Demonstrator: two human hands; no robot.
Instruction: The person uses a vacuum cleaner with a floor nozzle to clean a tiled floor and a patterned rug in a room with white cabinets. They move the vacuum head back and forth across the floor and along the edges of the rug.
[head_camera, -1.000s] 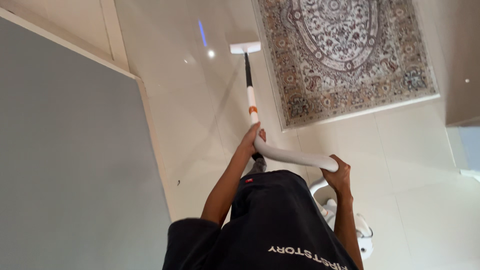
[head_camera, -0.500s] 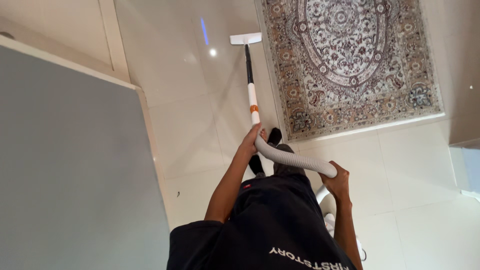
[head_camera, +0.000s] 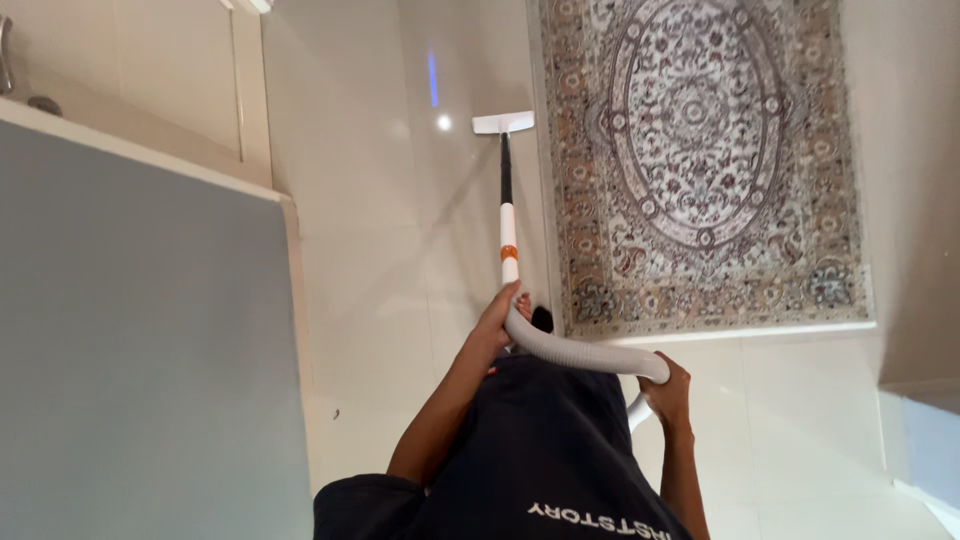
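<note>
The left hand (head_camera: 500, 318) grips the white-and-black vacuum wand (head_camera: 508, 235) — fingers wrapped round; the right hand (head_camera: 668, 390) clasps the grey ribbed hose (head_camera: 580, 353).

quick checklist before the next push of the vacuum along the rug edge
1. Left hand grips the wand at its lower end: ok.
2. Right hand holds the ribbed hose where it bends down: ok.
3. Floor head sits flat on the tile floor, beside the patterned rug, not on it: ok.
4. Tile ahead of the floor head shows no obstacle: ok.
5. Hose free of kinks: ok in the visible part; the rest is hidden behind the body.
6. Vacuum body and cord position: cannot tell, out of view.
</note>
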